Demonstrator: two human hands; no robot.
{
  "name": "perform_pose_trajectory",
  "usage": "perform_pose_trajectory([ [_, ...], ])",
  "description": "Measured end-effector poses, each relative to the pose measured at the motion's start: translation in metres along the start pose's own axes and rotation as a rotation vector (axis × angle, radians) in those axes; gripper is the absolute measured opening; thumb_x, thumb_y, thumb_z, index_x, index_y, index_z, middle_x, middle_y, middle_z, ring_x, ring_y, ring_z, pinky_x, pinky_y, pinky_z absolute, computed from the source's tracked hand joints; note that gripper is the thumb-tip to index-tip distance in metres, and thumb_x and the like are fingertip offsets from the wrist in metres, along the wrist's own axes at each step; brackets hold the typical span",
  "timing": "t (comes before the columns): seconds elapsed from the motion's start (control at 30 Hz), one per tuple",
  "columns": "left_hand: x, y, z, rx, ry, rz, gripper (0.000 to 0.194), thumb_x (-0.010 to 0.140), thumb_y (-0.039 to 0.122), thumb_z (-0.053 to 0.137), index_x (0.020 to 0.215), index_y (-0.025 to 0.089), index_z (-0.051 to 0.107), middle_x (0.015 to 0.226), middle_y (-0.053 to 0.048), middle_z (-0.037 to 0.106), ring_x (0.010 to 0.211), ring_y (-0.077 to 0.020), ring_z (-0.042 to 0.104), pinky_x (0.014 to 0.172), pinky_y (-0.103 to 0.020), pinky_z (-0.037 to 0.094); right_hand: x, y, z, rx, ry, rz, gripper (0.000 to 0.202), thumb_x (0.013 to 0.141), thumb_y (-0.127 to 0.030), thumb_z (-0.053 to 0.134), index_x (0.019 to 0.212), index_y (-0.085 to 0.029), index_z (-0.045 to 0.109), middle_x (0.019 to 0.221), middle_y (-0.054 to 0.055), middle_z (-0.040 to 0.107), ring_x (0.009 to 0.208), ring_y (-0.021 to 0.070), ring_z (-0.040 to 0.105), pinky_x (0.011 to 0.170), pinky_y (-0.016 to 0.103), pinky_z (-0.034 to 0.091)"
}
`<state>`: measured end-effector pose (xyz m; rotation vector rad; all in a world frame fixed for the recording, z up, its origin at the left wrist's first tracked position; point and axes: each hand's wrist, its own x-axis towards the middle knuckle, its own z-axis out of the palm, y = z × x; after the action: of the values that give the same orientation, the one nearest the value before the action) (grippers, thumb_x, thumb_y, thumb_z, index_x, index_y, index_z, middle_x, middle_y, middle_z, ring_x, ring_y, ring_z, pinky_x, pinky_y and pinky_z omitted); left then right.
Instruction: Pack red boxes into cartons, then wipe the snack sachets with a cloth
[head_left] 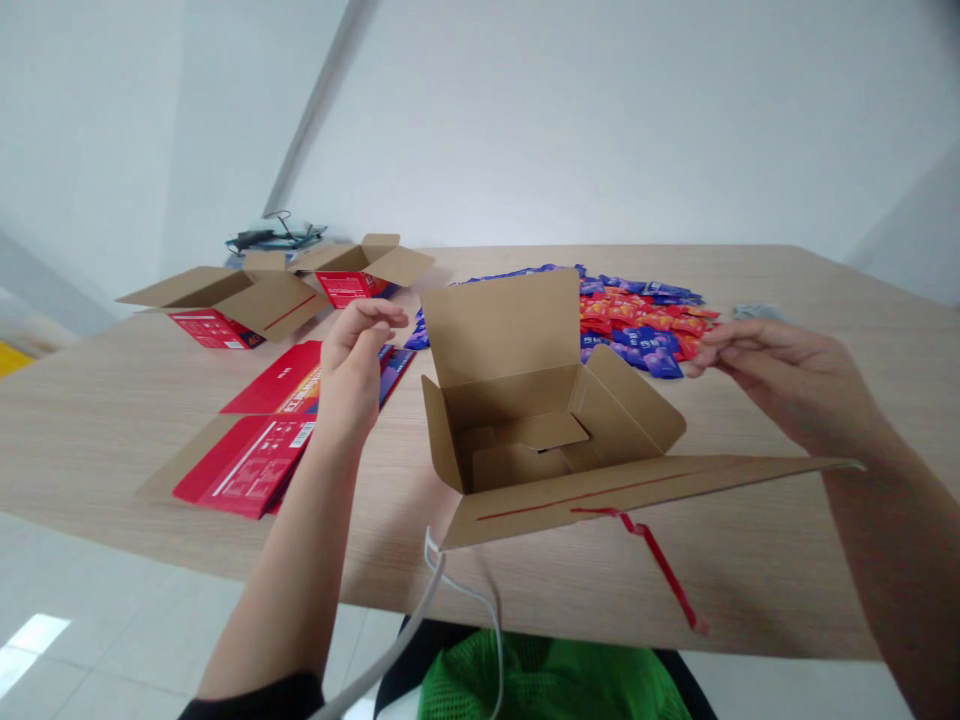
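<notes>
Left hand (354, 365) near flattened carton (244, 465); box flap (506, 325) partly hides packets (637, 330).

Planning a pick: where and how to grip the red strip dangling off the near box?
Pinch the red strip by its lower free end, probably from the near side: that end hangs past the front flap, while the upper end meets the flap.

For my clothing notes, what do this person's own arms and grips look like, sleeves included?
The left grip and right grip are ungloved hands; no rings or watch show. A black sleeve shows low on the left arm; none can be made out on the right arm.
</notes>
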<state>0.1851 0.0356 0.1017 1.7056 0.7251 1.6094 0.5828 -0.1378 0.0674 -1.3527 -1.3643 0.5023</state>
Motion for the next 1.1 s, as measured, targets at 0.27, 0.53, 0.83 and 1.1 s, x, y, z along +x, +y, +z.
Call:
perform_pose_trajectory([
  [0.27,-0.022,0.040,0.035,0.433,-1.169,-0.213,0.030,0.093,0.034,0.050,0.107,0.025,0.075,0.098,-0.004,0.077,0.092,-0.0250,0.071,0.085,-0.034,0.053,0.061,-0.052,0.088,-0.049,-0.736,-0.162,0.027,0.094,-0.036,0.054,0.101,-0.020,0.074,0.088,0.002,0.075,0.084,0.0159,0.070,0.082,0.032,0.054],
  [0.53,-0.069,-0.012,0.002,0.671,-0.982,0.024,0.032,0.096,0.027,0.038,0.087,0.024,0.068,0.090,-0.004,0.074,0.092,-0.0234,0.063,0.098,-0.042,0.040,0.035,0.027,0.077,-0.070,-0.589,-0.032,0.030,0.093,-0.042,0.054,0.102,-0.020,0.072,0.097,0.007,0.073,0.094,0.0189,0.068,0.089,0.036,0.052],
  [0.83,-0.086,-0.044,0.029,0.789,-0.707,0.196,0.023,0.085,0.024,0.037,0.062,0.024,0.043,0.063,-0.003,0.058,0.071,-0.0223,0.051,0.083,-0.044,0.037,0.025,0.005,0.052,-0.127,-0.559,0.046,0.044,0.090,-0.064,0.057,0.095,-0.023,0.075,0.099,0.006,0.074,0.098,0.0239,0.067,0.093,0.039,0.053],
  [1.1,-0.084,-0.036,0.038,0.886,-0.708,0.209,0.024,0.085,0.023,0.036,0.062,0.024,0.041,0.064,-0.005,0.060,0.070,-0.0234,0.051,0.077,-0.043,0.035,-0.033,-0.037,0.037,-0.305,-0.888,0.057,0.091,0.064,-0.054,0.086,0.146,-0.027,0.057,0.144,0.010,0.061,0.125,0.0351,0.062,0.100,0.045,0.054],
])
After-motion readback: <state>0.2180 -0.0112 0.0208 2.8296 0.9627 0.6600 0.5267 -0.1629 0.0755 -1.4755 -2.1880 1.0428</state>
